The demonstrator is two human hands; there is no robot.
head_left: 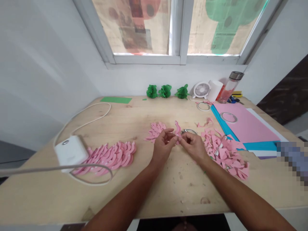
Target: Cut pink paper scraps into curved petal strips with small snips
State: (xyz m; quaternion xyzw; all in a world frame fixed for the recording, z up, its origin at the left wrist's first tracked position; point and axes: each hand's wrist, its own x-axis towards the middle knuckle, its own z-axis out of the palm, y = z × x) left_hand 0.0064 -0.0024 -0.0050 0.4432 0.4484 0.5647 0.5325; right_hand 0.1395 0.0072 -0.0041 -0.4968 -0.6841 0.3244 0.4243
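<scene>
My left hand and my right hand meet over the middle of the table. Between their fingertips they pinch a curved pink paper piece, whose upper end stands up above the fingers. A small heap of pink cut-outs lies just behind my left hand. Partly hidden behind my right hand is a pair of scissors, with one handle loop showing. To the right lies a pile of pink paper scraps. Farther left, wavy pink paper pieces are laid in overlapping rows.
A white device with a looping cable sits at left. Three green paper shapes stand at the back, near a green strip. A small fan, a glass bottle and coloured sheets occupy the right.
</scene>
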